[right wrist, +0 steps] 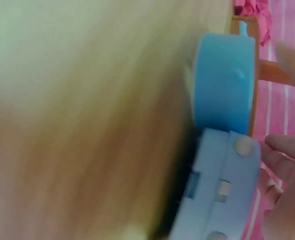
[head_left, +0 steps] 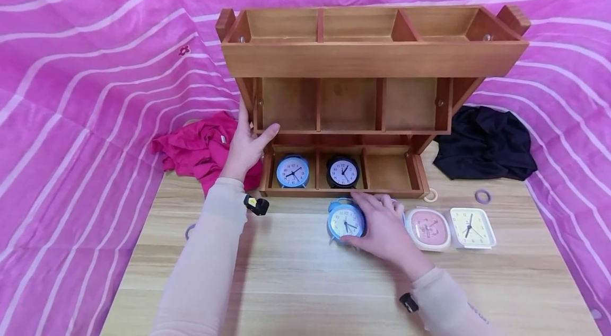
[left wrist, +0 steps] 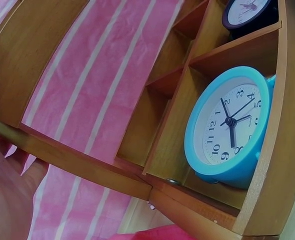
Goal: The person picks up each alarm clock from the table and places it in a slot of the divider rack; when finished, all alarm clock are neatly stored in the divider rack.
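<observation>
A three-tier wooden box (head_left: pixel 374 60) with divided trays stands opened out on the table. My left hand (head_left: pixel 245 148) holds its left side, thumb across the middle tray's front and fingers behind a wooden side bar (left wrist: pixel 87 162). In the lowest tray are a light blue alarm clock (head_left: pixel 293 171) and a black alarm clock (head_left: pixel 342 171), in the left and middle compartments. My right hand (head_left: pixel 384 224) grips another blue alarm clock (head_left: pixel 346 221) in front of the box, thumb at its lower edge and fingers at its top. My palm hides its right side.
A pink-faced clock (head_left: pixel 427 229) and a square white clock (head_left: pixel 471 227) stand right of my right hand. A pink cloth (head_left: pixel 195 148) lies left of the box, a black cloth (head_left: pixel 482 142) right. Small rings, one purple (head_left: pixel 482 196), lie on the table (head_left: pixel 296 293).
</observation>
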Available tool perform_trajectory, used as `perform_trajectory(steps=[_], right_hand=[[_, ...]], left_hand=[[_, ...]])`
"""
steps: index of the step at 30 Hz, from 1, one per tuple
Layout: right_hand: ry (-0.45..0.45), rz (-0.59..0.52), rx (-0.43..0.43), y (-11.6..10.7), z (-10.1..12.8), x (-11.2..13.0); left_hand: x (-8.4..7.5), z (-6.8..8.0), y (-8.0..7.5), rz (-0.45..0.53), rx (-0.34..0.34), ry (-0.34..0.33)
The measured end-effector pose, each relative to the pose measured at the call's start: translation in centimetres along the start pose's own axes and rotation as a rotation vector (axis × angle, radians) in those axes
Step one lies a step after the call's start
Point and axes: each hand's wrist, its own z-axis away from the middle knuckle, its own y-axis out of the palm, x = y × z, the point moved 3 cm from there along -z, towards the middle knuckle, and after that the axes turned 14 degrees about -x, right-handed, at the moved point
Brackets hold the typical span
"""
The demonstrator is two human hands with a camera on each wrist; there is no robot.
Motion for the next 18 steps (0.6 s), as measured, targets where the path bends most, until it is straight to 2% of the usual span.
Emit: perform_trajectory(steps=[6,13,18], right_hand=[[-0.012,0.075,0.029,1.0,0.7,0.4],[-0.034,0.089,0.005,1.3,0.7,0.5],[-0.014,0.080,0.010,1.3,0.7,0.6]], left_hand=[[0.0,0.0,0.0,-0.006,-0.004,-0.003],[0.0,0.0,-0.1,-0.008,-0.006,-0.008],[-0.1,0.0,0.0,-0.001,-0.004,-0.009]])
